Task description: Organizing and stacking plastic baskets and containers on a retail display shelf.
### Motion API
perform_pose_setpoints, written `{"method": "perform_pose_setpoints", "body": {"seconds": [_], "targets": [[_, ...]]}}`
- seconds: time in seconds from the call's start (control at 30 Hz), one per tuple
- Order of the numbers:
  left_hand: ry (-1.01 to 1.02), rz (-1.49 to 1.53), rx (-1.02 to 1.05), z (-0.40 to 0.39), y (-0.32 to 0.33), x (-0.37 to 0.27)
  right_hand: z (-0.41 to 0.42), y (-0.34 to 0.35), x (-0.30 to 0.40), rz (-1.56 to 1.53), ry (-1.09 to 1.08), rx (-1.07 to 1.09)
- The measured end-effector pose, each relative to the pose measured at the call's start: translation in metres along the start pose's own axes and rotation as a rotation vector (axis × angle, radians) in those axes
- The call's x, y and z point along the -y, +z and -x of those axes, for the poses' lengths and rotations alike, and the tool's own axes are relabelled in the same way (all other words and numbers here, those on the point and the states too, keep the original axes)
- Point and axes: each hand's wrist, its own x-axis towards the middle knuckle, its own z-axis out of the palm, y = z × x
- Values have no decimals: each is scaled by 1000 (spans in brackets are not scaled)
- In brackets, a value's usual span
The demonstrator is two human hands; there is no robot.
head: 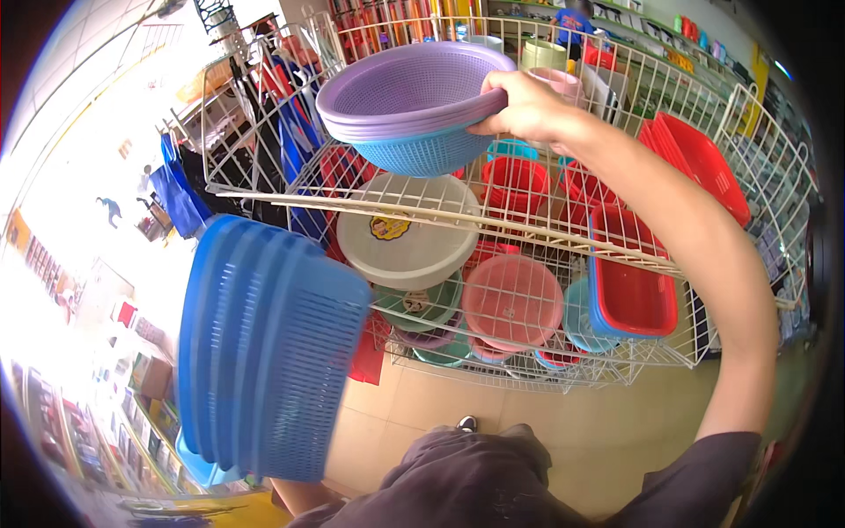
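Note:
My right hand [521, 109] grips the right rim of a nested stack of round plastic colanders, with purple colanders [403, 99] on top and a blue colander [422, 155] at the bottom. The colanders are at the upper tier of a white wire rack [422, 214]. On my left, a tilted stack of blue rectangular plastic baskets [270, 350] is off the floor, slotted sides facing the rack. My left forearm [304, 495] runs in behind these baskets, which hide the hand.
On lower tiers sit a whitish round basin [409, 237], a pink basin [511, 303] and a red rectangular basin [634, 290]. Red baskets [706, 165] lean at the upper right. Blue bags [178, 188] hang at the left. A person [571, 26] stands far behind the rack.

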Motion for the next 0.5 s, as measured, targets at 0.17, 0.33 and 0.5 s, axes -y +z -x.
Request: {"method": "perform_pose_setpoints", "body": {"seconds": [0.17,0.33,0.5], "targets": [[-95,-87,-54,37,21,18,-30,43,11,79,1,-21],[-238,-145,-86,69,40,43,-33,60,3,-164,97,89],[-49,58,-118,93,32,91,4,17,42,705,-132,149]]}}
